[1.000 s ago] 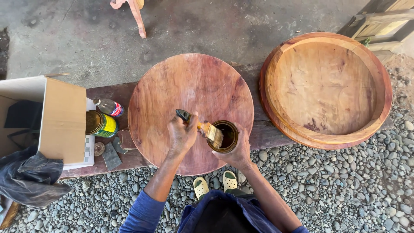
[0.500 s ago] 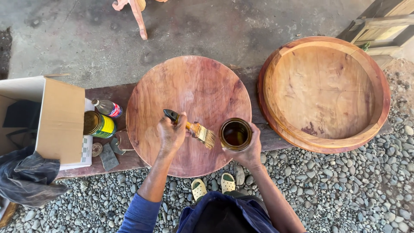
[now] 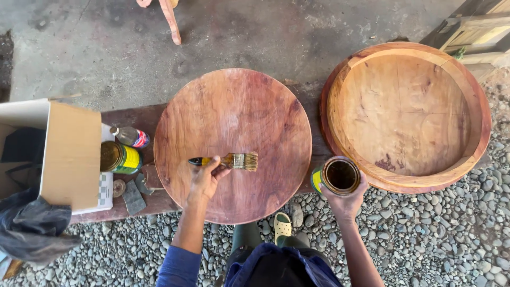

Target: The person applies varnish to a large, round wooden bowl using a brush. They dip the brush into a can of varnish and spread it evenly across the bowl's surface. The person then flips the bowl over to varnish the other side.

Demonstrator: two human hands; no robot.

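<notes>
The brush [image 3: 229, 161] is gripped in the left hand [image 3: 204, 178] and has been moved from the can [image 3: 338, 176] onto the near disc [image 3: 232, 133]; the can, clasped by the right hand [image 3: 345, 202], has been drawn right

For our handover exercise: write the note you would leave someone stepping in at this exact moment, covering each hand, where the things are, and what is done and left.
Left hand: grip shut on the brush, bristles over the round board, lower middle.
Right hand: holds the open can of dark liquid, off the board's right edge, beside the wooden bowl.
Spare can and bottle lie left, by the cardboard box.
Done: board looks reddish and partly glossy; how much is coated I cannot tell.
Left: bowl looks paler, seemingly uncoated.
</notes>
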